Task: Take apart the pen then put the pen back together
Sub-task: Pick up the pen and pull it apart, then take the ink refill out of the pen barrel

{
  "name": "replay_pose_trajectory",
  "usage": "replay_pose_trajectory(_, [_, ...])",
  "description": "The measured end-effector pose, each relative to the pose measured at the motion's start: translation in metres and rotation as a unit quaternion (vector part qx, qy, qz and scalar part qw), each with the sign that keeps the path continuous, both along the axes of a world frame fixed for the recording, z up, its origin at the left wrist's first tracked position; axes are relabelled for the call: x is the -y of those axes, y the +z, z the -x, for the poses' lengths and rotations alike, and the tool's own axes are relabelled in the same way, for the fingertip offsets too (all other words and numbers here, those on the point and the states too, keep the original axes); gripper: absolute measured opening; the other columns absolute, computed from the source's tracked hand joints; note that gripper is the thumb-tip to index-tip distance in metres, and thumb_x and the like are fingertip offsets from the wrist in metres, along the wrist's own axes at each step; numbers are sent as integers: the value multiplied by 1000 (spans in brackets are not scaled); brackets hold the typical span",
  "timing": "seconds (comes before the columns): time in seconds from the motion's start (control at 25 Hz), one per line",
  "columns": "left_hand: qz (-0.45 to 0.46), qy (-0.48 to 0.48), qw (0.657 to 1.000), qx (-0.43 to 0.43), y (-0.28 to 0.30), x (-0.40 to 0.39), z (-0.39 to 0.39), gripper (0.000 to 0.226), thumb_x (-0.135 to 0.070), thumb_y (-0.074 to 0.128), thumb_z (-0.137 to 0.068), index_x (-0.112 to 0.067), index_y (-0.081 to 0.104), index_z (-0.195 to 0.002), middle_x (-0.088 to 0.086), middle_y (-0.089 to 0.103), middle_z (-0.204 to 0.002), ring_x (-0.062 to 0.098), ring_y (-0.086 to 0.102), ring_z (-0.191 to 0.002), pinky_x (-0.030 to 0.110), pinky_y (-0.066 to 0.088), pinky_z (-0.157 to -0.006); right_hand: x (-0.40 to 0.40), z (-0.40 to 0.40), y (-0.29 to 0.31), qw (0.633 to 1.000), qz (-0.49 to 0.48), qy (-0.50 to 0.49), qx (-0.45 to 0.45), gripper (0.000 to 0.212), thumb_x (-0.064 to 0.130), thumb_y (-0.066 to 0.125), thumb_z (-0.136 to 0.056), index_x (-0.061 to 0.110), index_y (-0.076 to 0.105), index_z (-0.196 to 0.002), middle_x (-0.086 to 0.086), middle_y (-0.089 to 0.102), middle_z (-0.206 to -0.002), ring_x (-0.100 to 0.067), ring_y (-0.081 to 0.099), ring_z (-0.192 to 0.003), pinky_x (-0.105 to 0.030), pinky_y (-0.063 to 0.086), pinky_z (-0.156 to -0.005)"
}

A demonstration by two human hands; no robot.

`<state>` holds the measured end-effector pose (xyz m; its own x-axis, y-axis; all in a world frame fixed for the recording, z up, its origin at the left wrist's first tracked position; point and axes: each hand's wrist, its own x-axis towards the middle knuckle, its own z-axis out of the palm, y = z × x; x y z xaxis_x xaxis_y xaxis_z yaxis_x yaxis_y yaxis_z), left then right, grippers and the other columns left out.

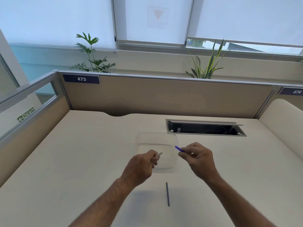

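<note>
Head view: dark refill (167, 193), seemingly, lies on desk (65, 161) below hands.

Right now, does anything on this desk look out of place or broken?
Nothing looks damaged. The pen is simply apart: the left hand grips the white barrel, the right hand pinches a blue piece, and the dark refill lies loose on the desk. The cable hatch stands open.
</note>
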<state>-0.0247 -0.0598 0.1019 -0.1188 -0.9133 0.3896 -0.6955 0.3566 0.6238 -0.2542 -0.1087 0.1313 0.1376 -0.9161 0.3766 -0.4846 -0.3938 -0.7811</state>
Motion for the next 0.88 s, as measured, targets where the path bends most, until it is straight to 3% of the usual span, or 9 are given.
replay_pose_trajectory(0.12, [2,10,998,-64,-8,-1,2,8,-18,52,-95,-26,53,-94,-10,69,-76,5,68,-72,34,57,-65,-5,-2,-10,987,-114,-49,99,13,5,80,-78,15,80,-87,-1,77,-78,-16,73,-66,-35,62,-67])
replay_pose_trajectory(0.2, [8,22,995,-97,-10,-3,5,6,-28,53,-95,-24,53,-90,-4,68,-73,17,67,-68,37,55,-62,-8,-2,-21,980,-152,-80,101,12,7,79,-78,18,79,-83,0,77,-72,-16,73,-61,-39,64,-66])
replay_pose_trajectory(0.28, [15,40,990,-133,-12,-5,8,9,-24,61,-92,-20,56,-86,-1,67,-71,22,65,-65,35,54,-61,-11,-1,-35,980,-164,-108,23,8,13,80,-76,21,77,-74,2,76,-63,-14,71,-55,-36,62,-64])
replay_pose_trajectory(0.36, [18,56,985,-164,-13,-7,10,13,-11,69,-89,-15,58,-83,-5,68,-73,11,67,-68,26,55,-63,-15,0,-51,973,-146,-136,-119,7,20,78,-75,18,77,-69,3,75,-62,-14,69,-57,-28,56,-60])
replay_pose_trajectory(0.44, [10,69,979,-189,-16,-8,11,14,-7,72,-87,-13,60,-81,-8,68,-78,5,66,-68,23,54,-61,-21,1,-68,955,-153,-154,-203,14,24,72,-76,16,74,-65,3,73,-62,-17,66,-59,-25,48,-56])
replay_pose_trajectory(0.6, [-32,93,960,-261,-24,-9,13,11,-10,73,-86,-13,64,-82,-6,70,-75,4,62,-56,23,52,-58,-33,2,-95,921,-208,-160,-288,20,29,61,-79,13,67,-68,-2,68,-65,-24,61,-60,-27,46,-53])
replay_pose_trajectory(0.76, [-40,100,956,-271,-28,-13,15,8,-11,74,-86,-13,66,-83,-5,72,-79,6,67,-68,17,52,-63,-40,2,-106,909,-203,-156,-329,24,31,56,-83,16,55,-65,-1,56,-61,-25,50,-57,-28,44,-53])
replay_pose_trajectory(0.88, [-50,101,953,-283,-29,-14,15,7,-11,74,-85,-13,67,-84,-4,73,-80,7,69,-74,15,52,-65,-41,2,-104,909,-201,-150,-334,26,36,59,-84,16,57,-67,-1,57,-63,-23,50,-58,-27,41,-54])
